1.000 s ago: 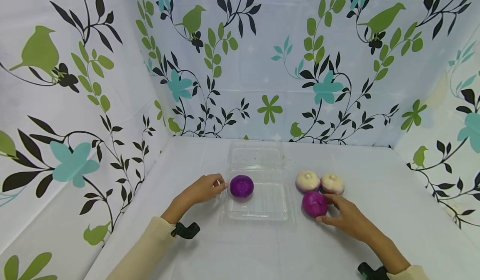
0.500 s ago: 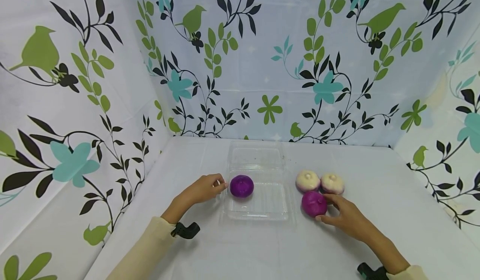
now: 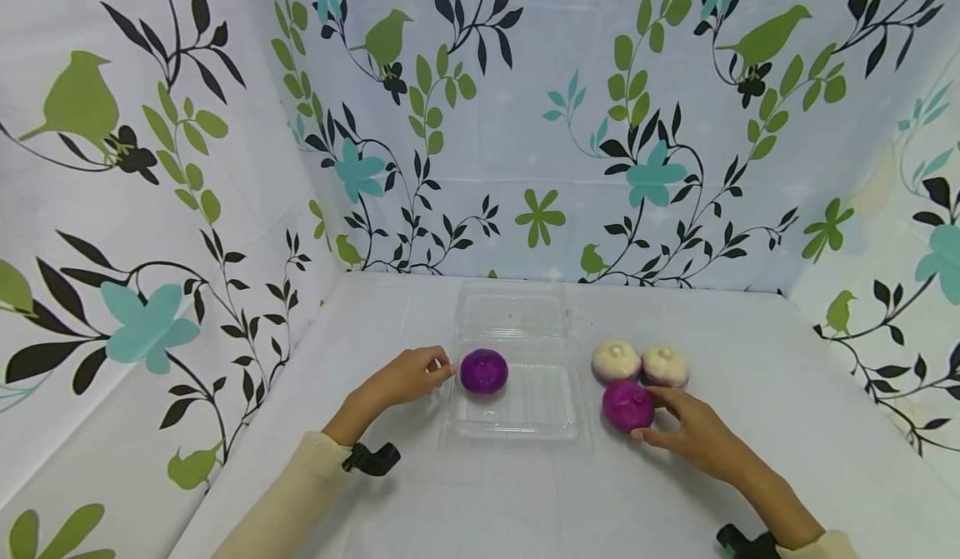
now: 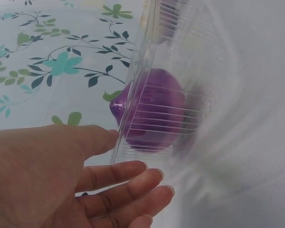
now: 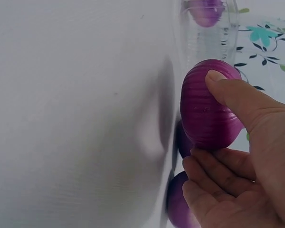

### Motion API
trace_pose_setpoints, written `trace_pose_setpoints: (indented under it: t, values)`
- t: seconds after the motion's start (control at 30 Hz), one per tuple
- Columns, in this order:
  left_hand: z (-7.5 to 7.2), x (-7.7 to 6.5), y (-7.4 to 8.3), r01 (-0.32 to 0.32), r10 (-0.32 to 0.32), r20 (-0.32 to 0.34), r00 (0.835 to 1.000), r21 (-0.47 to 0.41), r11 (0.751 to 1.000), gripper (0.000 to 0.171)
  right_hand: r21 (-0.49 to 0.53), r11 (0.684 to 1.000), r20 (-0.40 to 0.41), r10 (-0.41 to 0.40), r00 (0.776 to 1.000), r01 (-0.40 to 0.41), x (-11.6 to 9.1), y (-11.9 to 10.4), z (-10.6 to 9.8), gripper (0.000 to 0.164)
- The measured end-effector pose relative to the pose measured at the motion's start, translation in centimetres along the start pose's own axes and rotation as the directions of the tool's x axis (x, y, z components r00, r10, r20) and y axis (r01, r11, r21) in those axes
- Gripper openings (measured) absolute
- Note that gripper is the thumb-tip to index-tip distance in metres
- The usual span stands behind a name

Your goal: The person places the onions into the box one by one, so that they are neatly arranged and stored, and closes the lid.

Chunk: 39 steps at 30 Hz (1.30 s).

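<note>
A purple onion sits inside an open clear plastic container. My left hand pinches the container's left rim between thumb and index finger; in the left wrist view the onion shows through the clear wall. To the right of the container, my right hand holds a second purple onion between thumb and fingers. The ribbed side of this onion faces the right wrist camera. Whether it touches the table is unclear.
Two round bulbs with cream tops and purplish sides, a left one and a right one, stand just behind the held onion. The container's lid lies folded back. A patterned cloth rises behind the white table.
The onion in my right hand has shifted and turned very slightly to the left. My left hand and the container have stayed in place.
</note>
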State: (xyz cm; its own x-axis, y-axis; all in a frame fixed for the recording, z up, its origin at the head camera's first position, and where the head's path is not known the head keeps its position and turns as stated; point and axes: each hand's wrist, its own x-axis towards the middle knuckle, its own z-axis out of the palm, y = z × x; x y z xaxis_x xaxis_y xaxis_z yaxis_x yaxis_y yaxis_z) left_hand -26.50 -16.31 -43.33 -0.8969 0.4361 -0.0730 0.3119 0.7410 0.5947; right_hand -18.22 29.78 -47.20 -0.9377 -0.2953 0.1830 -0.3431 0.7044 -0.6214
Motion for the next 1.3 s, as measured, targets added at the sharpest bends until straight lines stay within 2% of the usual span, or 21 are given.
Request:
trace_pose_setpoints:
  t: [0.2, 0.43, 0.6, 0.9, 1.3]
  values:
    - [0.0, 0.1, -0.1, 0.01, -0.01, -0.005, 1.0, 0.006, 1.0, 0.025, -0.003, 0.999, -0.013, -0.039, 0.999, 0.038, 0.3, -0.9, -0.7, 0.068]
    - [0.0, 0.2, -0.1, 0.018, -0.018, -0.006, 1.0, 0.006, 1.0, 0.025, -0.016, 1.0, -0.002, -0.003, 1.0, 0.003, 0.9, -2.4, -2.1, 0.081]
    - [0.0, 0.2, -0.2, 0.011, -0.011, -0.003, 1.0, 0.001, 1.0, 0.025, -0.043, 0.999, 0.001, 0.001, 1.0, -0.001, 1.7, -3.2, -2.8, 0.081]
    - [-0.1, 0.3, -0.3, 0.022, -0.022, -0.002, 1.0, -0.007, 1.0, 0.025, -0.045, 0.999, 0.0, -0.018, 1.0, 0.018, 3.4, -4.7, -3.7, 0.07]
    - [0.0, 0.2, -0.3, 0.02, -0.02, 0.003, 1.0, -0.012, 1.0, 0.025, -0.035, 0.999, 0.081, -0.018, 0.997, 0.021, 6.1, -6.6, -3.4, 0.072]
